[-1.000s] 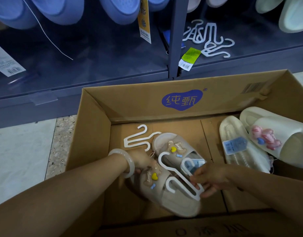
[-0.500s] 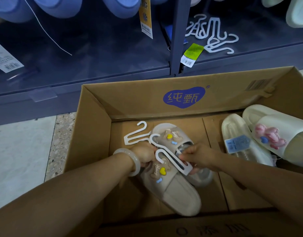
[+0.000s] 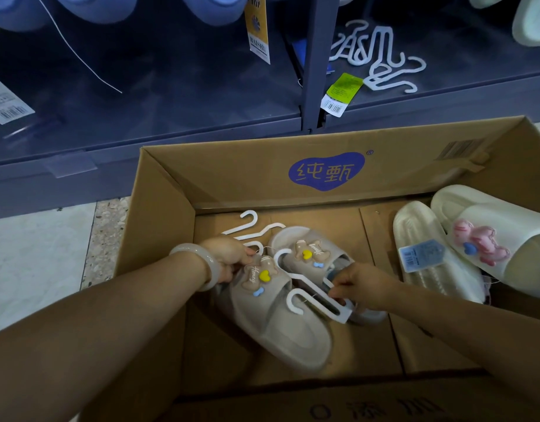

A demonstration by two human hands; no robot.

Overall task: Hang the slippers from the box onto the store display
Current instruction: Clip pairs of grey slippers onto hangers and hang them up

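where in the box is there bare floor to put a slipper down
Bare cardboard runs along the near wall of the box, below the beige slippers and right hand, and in a strip between them and the white slippers. Crowded: the far left, with the spare hanger and left hand.

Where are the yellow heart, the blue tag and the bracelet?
Yellow heart (image 3: 264, 275): head view, middle of the heart on the nearer beige slipper's strap.
Blue tag (image 3: 421, 255): head view, middle of the tag lying on the upturned white slipper's sole.
Bracelet (image 3: 198, 263): head view, the pale band around the left wrist.
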